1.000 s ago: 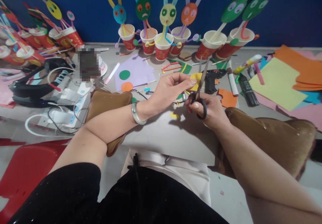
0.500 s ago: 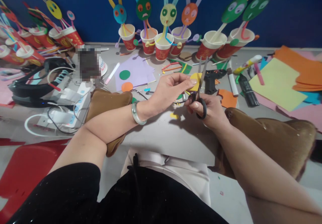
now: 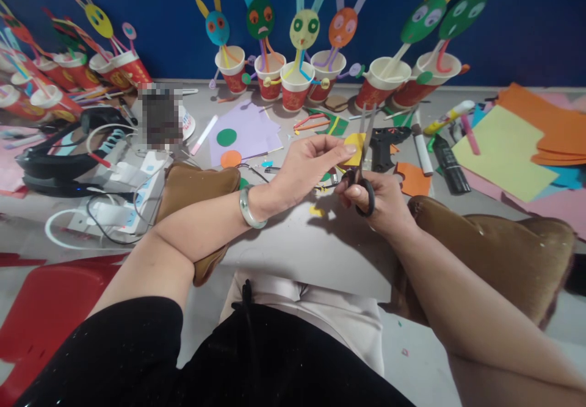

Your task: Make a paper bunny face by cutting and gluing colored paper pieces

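While left fingers [image 3: 344, 152] pinch small yellow paper [image 3: 355, 143], right fingers [image 3: 354, 192] grip black-handled metal scissors [image 3: 367, 144], pointing forward at its right edge

The wearer's black short-sleeved top [image 3: 293, 370] spreads across 6 o'clock, its left sleeve [image 3: 132, 334], at 8 o'clock, dotted with tiny pale specks. At 7 o'clock, 1 thin black cord [image 3: 248, 292] shows against smooth off-white bottoms [image 3: 361, 321]. Toward 8 o'clock from centre, behind the left hand [image 3: 302, 172], sits 1 rounded, pale green, jade-like bangle [image 3: 246, 207].
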Available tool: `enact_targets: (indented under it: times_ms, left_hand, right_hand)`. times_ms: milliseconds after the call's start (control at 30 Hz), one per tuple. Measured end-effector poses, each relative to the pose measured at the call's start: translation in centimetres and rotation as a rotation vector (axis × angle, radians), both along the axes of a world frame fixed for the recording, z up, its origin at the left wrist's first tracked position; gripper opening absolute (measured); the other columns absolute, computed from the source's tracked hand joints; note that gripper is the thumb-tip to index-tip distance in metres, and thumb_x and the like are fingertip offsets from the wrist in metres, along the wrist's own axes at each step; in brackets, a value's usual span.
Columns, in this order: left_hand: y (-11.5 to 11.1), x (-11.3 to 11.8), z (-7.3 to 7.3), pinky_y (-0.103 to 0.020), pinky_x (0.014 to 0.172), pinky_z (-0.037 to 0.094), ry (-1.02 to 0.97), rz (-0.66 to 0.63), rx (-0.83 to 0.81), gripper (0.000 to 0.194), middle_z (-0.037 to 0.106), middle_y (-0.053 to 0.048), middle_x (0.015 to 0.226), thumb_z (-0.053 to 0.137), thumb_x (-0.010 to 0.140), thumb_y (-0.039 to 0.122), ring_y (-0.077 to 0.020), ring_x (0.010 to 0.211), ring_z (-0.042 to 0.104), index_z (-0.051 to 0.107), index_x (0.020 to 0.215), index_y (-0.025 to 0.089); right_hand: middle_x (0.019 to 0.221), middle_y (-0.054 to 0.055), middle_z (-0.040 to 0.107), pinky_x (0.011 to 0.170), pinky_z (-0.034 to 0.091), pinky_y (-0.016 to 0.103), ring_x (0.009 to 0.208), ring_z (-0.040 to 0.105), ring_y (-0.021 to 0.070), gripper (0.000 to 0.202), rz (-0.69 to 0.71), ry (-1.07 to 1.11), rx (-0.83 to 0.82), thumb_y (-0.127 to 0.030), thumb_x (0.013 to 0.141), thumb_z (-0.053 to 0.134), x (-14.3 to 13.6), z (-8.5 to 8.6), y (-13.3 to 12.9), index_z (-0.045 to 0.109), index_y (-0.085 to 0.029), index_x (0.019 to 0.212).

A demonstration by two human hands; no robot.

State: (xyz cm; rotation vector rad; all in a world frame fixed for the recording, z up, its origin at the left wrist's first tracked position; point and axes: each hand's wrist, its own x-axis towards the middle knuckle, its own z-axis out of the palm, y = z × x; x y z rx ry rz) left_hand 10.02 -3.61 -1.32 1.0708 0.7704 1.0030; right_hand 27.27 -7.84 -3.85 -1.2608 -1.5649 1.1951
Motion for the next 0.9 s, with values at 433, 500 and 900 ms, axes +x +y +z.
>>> enact_targets:
  times_ms: [433,500,900]
  left_hand:
    - [0.03,-0.03,-0.03,-0.024,0.067,0.048,-0.014,0.005,0.014,0.052,0.059,0.005,0.065,0.097,0.074,0.055,-0.0077,0.066,0.053,0.059,0.066,0.020]
    - [-0.01,-0.12,0.11,-0.024,0.067,0.048,-0.010,0.005,0.007,0.050,0.059,0.005,0.065,0.098,0.074,0.052,-0.0079,0.067,0.054,0.059,0.066,0.020]
    - [-0.33,-0.49,0.42,-0.023,0.064,0.047,0.000,0.022,0.033,0.044,0.062,0.005,0.067,0.095,0.079,0.048,-0.0063,0.064,0.053,0.063,0.069,0.020]
  right_hand:
    - [0.053,0.000,0.056,0.052,0.032,0.030,0.053,0.046,0.0140,0.072,-0.014,0.005,-0.009,-0.089,0.068,0.083,-0.02,0.14,-0.20,0.059,-0.022,0.062]
    - [0.053,-0.001,0.055,0.052,0.031,0.030,0.052,0.045,0.0135,0.072,-0.019,0.004,-0.014,-0.088,0.067,0.085,-0.03,0.30,-0.25,0.058,-0.022,0.061]
    - [0.053,-0.001,0.054,0.053,0.032,0.030,0.054,0.043,0.0132,0.071,-0.024,-0.045,-0.008,-0.086,0.066,0.086,0.61,0.66,-0.15,0.059,-0.021,0.063]
